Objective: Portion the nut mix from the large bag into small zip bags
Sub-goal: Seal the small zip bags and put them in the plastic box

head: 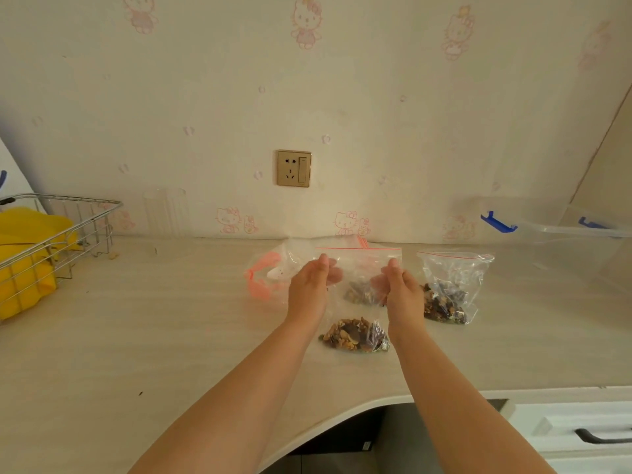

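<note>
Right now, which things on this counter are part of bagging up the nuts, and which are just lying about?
Part of the job:
held zip bag, pinched by left hand and right hand
filled bag in front
filled bag on the right
big bag behind

Lying about:
wire basket
clear box
wall socket

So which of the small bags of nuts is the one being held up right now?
The middle zip bag, pinched near its red seal by the left hand and right hand. The right-side bag stands on the counter alone.

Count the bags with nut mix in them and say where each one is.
3: one bag held up by both hands, one on the counter below it, one standing to its right. More may be hidden.
</note>
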